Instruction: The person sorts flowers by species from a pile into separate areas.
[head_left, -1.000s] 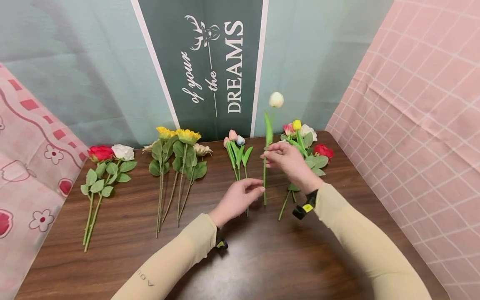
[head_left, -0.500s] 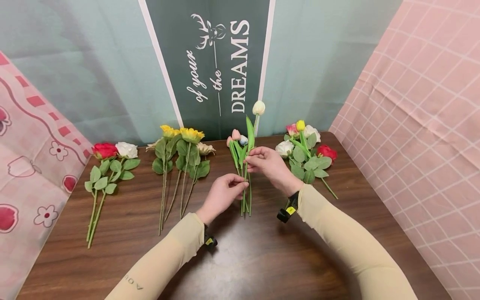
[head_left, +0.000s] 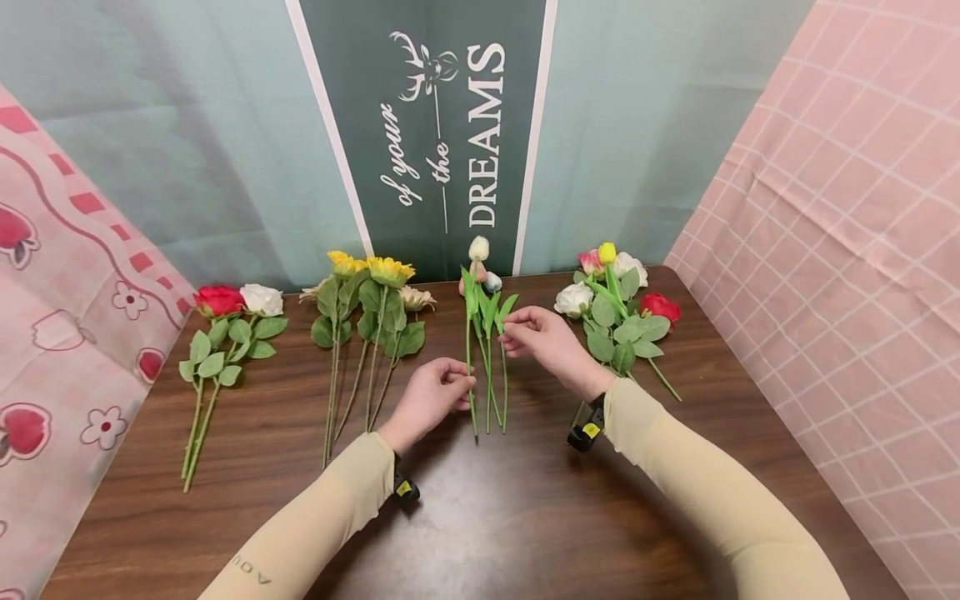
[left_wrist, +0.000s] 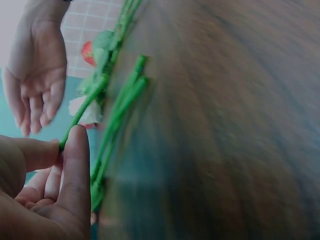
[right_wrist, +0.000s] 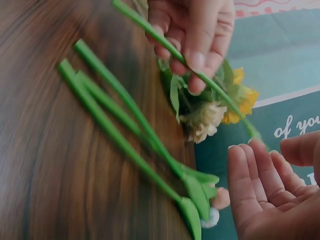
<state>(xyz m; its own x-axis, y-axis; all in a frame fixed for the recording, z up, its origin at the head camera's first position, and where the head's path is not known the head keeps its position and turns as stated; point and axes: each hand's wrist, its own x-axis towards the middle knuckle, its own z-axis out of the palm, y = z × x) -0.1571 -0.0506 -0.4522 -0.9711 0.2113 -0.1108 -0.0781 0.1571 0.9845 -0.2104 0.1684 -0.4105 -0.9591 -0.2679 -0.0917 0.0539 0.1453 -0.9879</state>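
Observation:
My left hand pinches the green stem of a white tulip between thumb and fingers. That tulip stands over the left side of several other tulips, pink and pale blue, lying on the table. In the right wrist view the held stem is clear of the tulip stems below. My right hand is just right of the tulips, beside a leaf. Its thumb and fingers are apart with nothing between them, near the upper part of the held stem.
Red and white roses lie at the left of the brown table. Sunflowers and beige flowers lie left of the tulips. Mixed roses and a yellow tulip lie at the right. Cloth hangs behind and at both sides.
The white tulip has moved left and down to the tulip group. My left hand keeps its pinch on the stem, while my right hand has let go of it.

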